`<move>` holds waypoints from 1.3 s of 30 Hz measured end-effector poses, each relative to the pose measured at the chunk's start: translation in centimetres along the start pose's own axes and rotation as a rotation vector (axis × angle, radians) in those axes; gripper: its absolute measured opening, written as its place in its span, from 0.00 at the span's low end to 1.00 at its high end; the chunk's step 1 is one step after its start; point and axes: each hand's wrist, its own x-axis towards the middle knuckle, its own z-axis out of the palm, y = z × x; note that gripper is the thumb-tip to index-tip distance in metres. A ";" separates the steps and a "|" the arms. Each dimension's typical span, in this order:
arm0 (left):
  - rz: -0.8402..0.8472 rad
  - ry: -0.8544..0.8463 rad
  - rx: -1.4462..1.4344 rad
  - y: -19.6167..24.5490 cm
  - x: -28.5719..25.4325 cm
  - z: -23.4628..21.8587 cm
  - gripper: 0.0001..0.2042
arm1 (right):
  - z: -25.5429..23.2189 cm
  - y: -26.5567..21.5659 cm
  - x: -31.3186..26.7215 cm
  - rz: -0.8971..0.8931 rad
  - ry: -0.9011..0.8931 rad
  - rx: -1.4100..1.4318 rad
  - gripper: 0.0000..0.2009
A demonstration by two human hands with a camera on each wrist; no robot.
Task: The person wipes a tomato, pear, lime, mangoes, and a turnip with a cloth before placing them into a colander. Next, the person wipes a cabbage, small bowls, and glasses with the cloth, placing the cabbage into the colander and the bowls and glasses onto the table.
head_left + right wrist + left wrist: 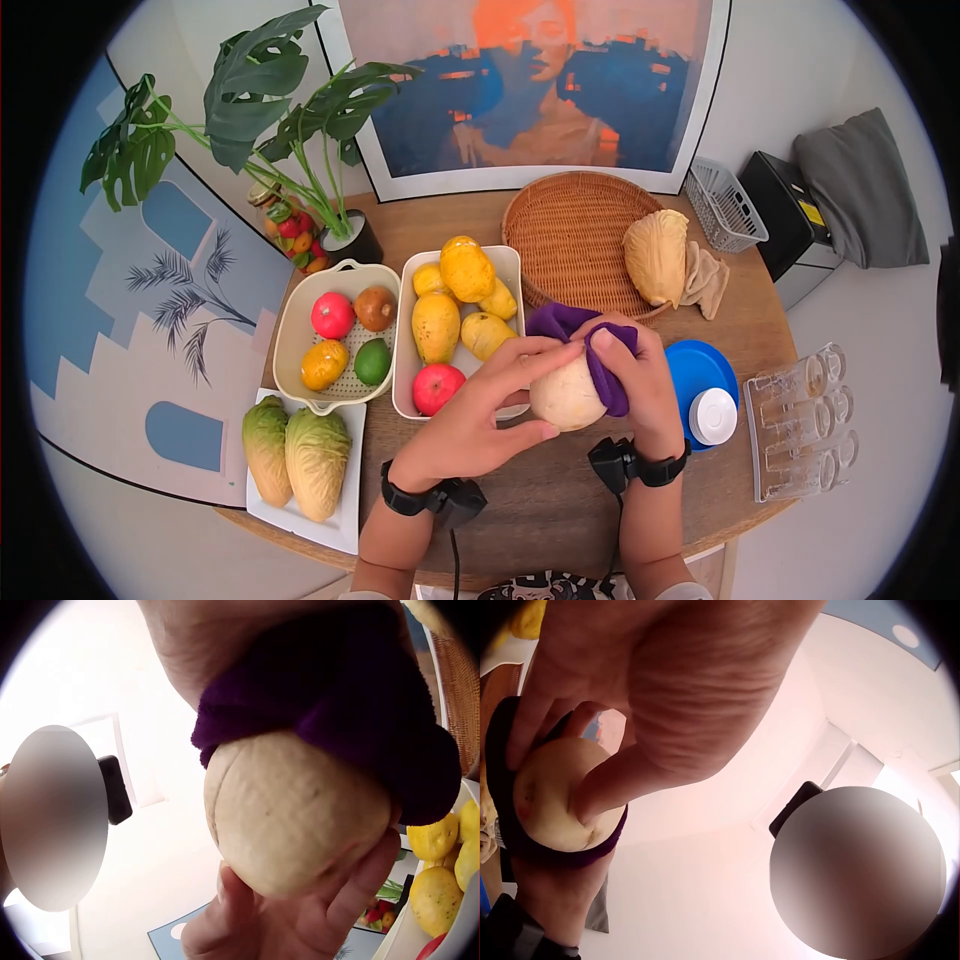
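Above the near middle of the table, a pale cream, lumpy round vegetable (567, 400) is held between both hands. My left hand (478, 425) grips its left side, with thumb below and fingers over the top. In the left wrist view the thumb presses on the vegetable's pale skin (544, 806). My right hand (650, 385) holds a purple cloth (608, 378) bunched against the right side, its thumb on top of the fabric. From the right wrist, the cloth (330, 705) covers the upper part of the vegetable, and left fingertips (234, 889) support it from below.
Left of the hands stand a white bin (398, 385) of yellow mangoes and a cream colander (287, 365) of fruit. Cabbages lie on a white tray (345, 500). Rightward are a blue plate (690, 365), a white lidded pot (713, 416) and a glass rack (760, 450). A wicker tray (570, 235) sits behind.
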 end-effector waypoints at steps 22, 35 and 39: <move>-0.041 0.313 -0.414 -0.7 1.1 1.2 0.29 | 0.4 -0.4 0.1 -0.285 -0.097 -0.481 0.49; -0.155 0.324 -0.492 -1.7 0.8 0.3 0.29 | 1.4 -1.6 -0.6 -0.323 -0.019 -0.673 0.47; -0.077 0.254 -0.413 -0.6 0.7 0.1 0.30 | 0.7 -0.6 -0.2 -0.301 -0.026 -0.427 0.40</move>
